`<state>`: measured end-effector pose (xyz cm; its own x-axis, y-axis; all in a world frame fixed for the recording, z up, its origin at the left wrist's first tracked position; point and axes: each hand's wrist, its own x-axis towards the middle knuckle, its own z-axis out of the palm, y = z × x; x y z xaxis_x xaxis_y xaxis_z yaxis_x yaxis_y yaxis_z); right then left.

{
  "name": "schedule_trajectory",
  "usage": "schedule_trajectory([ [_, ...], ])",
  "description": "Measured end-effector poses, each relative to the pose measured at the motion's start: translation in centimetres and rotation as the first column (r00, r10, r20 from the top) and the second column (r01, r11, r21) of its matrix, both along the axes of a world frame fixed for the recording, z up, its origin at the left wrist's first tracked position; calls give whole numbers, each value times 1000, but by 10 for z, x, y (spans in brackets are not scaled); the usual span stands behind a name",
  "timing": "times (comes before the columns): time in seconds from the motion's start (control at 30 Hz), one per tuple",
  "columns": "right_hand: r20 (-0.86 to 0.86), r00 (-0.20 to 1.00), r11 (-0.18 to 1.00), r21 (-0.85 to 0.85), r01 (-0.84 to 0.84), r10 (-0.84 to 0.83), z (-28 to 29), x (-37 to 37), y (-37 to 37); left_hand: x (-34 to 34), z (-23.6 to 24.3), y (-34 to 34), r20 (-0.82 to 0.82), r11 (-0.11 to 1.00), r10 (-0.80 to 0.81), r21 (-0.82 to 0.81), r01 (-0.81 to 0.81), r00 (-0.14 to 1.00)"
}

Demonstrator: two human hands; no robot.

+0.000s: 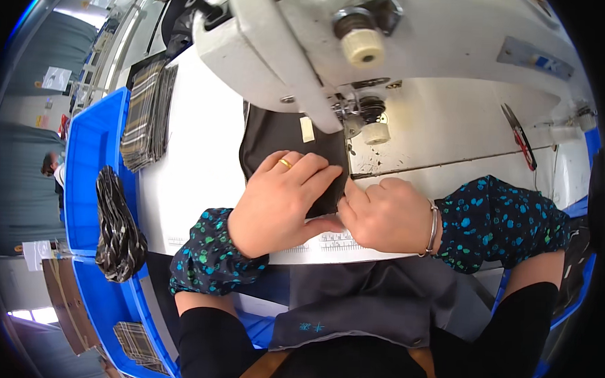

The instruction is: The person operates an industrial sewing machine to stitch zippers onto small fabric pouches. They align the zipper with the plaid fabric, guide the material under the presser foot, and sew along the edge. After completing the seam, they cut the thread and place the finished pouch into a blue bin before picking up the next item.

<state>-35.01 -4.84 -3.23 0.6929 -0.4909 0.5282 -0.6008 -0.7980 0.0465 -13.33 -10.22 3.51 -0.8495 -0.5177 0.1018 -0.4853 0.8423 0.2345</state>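
A piece of black fabric (271, 135) with a small cream label (307, 130) lies on the white table, its right edge running under the needle area of a white sewing machine (255, 45). My left hand (275, 201) rests on the fabric with fingers stretched out and thumb toward the right; a gold ring is on one finger. Close beside it, my right hand (389, 216) is closed, thumb and forefinger pinching the fabric's right edge in front of the needle. The fabric under my palm is hidden.
Red-handled scissors (519, 139) lie right of the machine. To the left stand a stack of plaid fabric pieces (145, 118) and blue bins (91, 169), with a bundle of dark strips (117, 229) across a bin's rim. A ruler scale (337, 242) lines the table's front edge.
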Motion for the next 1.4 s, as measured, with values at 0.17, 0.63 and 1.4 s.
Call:
schedule_trajectory([
  [0.17, -35, 999, 1000, -20, 4, -5, -2, 0, 1, -3, -10, 4, -22, 1000, 29, -1, -29, 999],
  [0.63, -18, 993, 993, -21, 116, -116, -1, -5, -24, -9, -27, -21, -124, 994, 97, -44, -103, 988],
  [1.4, 118, 983, 985, 120, 127, -141, 4, -9, -41, -9, -35, -2, -130, 932, 251, -235, -276, 959],
])
